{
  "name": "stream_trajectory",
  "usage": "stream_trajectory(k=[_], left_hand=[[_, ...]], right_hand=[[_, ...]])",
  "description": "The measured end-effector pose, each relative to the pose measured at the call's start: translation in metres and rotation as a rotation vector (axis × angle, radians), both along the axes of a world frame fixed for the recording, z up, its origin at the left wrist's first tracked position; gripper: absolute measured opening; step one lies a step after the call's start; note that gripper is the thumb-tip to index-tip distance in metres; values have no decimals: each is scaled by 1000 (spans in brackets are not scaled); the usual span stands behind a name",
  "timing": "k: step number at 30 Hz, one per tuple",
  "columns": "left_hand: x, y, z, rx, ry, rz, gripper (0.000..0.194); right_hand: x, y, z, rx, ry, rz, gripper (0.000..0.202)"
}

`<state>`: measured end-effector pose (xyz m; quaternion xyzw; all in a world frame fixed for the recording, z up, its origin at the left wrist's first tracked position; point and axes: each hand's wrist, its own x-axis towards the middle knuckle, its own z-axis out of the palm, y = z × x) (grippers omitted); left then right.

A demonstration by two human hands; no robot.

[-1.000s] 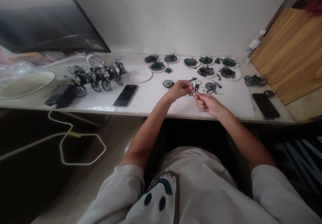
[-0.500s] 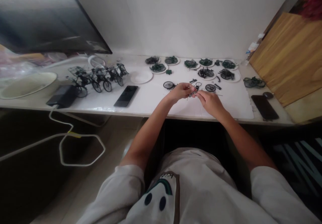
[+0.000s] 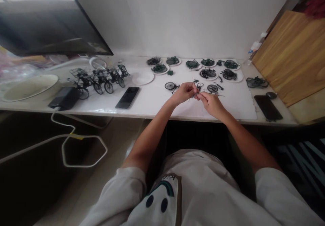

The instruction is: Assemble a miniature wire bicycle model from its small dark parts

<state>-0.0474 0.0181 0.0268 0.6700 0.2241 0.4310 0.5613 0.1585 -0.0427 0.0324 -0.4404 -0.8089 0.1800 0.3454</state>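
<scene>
Over the white sheet (image 3: 228, 109), my left hand (image 3: 184, 93) and my right hand (image 3: 212, 103) meet fingertip to fingertip. Both are closed in a pinch around small dark and silvery pieces, mostly covered by the fingers, so their kind is unclear. A model bicycle wheel (image 3: 170, 86) with dark frame parts lies just left of my left hand. Behind the fingertips is a small ring-shaped part (image 3: 200, 85). Another spoked wheel (image 3: 212, 88) rests beyond my right hand, beside a short dark strip (image 3: 219, 87).
Plates of dark bicycle parts (image 3: 208, 73) line the back. Several assembled model bicycles (image 3: 101, 80) stand left, near a bare white plate (image 3: 143, 78), a phone (image 3: 127, 97), a black power adapter (image 3: 64, 98) and a basin (image 3: 30, 87). Another phone (image 3: 268, 107) lies right, by a wooden board (image 3: 291, 60).
My hands stay together at nearly the same spot, with only a slight shift of the fingers. Objects on the table have not visibly moved.
</scene>
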Motion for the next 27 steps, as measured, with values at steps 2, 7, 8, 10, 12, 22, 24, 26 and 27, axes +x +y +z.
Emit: stream_trajectory(k=[2,7,8,10,12,22,24,26,27], left_hand=[[0,-1,1,29,16,-2,43],[1,-5,5,50,74,16,34],[1,-5,6,49,81,16,34],[1,-6,7,49,82,14,35],[2,-7,7,57,79,21,34],[8,-2,-7,82,265,71,28],[6,-2,-5,83,301,77,31],[3,-3,-2,86,315,52,32],[2,-4,0,86,311,35,30]], right_hand=[[0,0,2,-54,57,22,38],[-1,1,8,-226,215,72,50],[-1,1,9,-295,262,81,51],[0,1,8,-476,373,106,52],[2,3,7,-644,481,131,52],[6,18,0,-758,474,-2,30],[6,19,-1,-709,429,-27,26],[7,20,-1,-624,384,-34,27],[8,20,-1,-580,361,-30,28]])
